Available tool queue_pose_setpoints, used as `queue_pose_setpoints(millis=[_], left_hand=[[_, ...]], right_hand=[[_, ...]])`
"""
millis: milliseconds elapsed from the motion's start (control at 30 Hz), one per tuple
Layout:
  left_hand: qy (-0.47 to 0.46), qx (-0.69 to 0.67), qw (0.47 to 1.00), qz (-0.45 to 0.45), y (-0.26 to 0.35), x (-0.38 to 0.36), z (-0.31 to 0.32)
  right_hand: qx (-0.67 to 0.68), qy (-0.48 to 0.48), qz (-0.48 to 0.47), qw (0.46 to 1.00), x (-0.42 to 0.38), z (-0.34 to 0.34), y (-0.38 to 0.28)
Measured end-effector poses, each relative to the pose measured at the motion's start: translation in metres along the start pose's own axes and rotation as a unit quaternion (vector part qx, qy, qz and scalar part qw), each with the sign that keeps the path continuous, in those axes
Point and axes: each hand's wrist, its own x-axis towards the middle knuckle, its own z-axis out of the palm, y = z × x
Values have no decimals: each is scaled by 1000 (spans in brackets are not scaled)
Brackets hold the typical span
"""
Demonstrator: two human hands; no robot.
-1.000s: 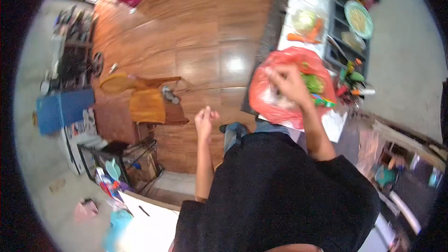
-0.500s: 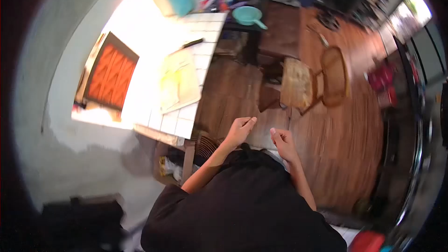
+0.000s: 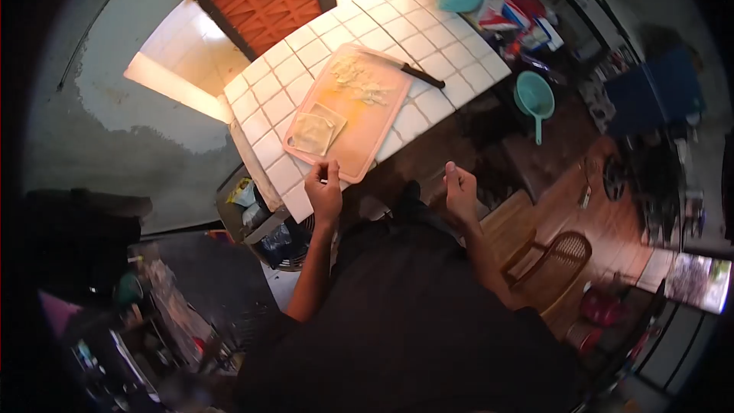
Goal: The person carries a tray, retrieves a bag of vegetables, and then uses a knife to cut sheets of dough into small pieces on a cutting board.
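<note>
My left hand (image 3: 324,191) is closed in a loose pinch beside the near end of a pink cutting board (image 3: 355,159), with nothing visible in its fingers. Curled into a loose fist, thumb on top, my right hand (image 3: 461,191) is held in the air off the counter's edge and appears to hold nothing. Thin, pale square sheets (image 3: 315,131) lie overlapping on the board's near left part. Pale chopped pieces (image 3: 355,79) are scattered across its far half. A black-handled knife (image 3: 423,75) rests at the far right, its blade over the board's edge.
The white tiled counter (image 3: 267,118) runs beneath a window opening with an orange lattice (image 3: 271,0). A turquoise strainer (image 3: 534,94) sits right of the counter. A wooden chair with a woven back (image 3: 567,254) stands to my right. Bags fill a bin (image 3: 277,245) below the counter.
My view has swung left toward the counter, so the cutting board is now in front of me. My left hand has come beside the board. Both hands stay curled.
</note>
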Motion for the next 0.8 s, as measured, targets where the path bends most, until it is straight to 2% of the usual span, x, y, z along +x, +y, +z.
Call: queue_pose_setpoints(millis=[67,133,200,233,300,333,400,500,567,633,667,700,733,767,800], left_hand=[[130,112,983,64,6,7,16],[159,144,977,12,8,8,20],[194,291,934,70,4,14,20],[191,280,940,43,2,16,19],[204,319,924,57,8,23,27],[196,361,909,76,10,27,28],[200,369,905,72,5,36,30],[173,426,886,55,-1,59,35],[198,452,868,45,-4,73,34],[221,479,849,39,-7,83,29],[232,509,828,28,-11,87,23],[242,539,807,17,-15,91,17],[239,538,808,19,-19,93,13],[221,532,818,16,-20,93,9],[203,524,827,11,-19,96,6]], right_hand=[[-139,-12,-73,987,57,-18,6],[-282,-33,-141,948,107,-23,-2],[-406,-93,-132,900,149,-23,-20],[-407,-107,-138,897,173,-23,-18],[-490,-64,-345,798,216,-17,-5],[-486,-80,-351,797,234,-14,1],[-493,-115,-293,811,253,-6,9],[-526,-148,-279,790,265,4,11],[-542,-164,-269,779,272,3,18],[-484,-198,-256,813,283,3,31],[-484,-198,-255,813,283,4,32],[-437,-181,-261,842,280,4,33],[-388,-160,-267,868,277,3,34],[-389,-157,-266,868,270,3,25],[-358,-152,-179,904,258,6,6]])
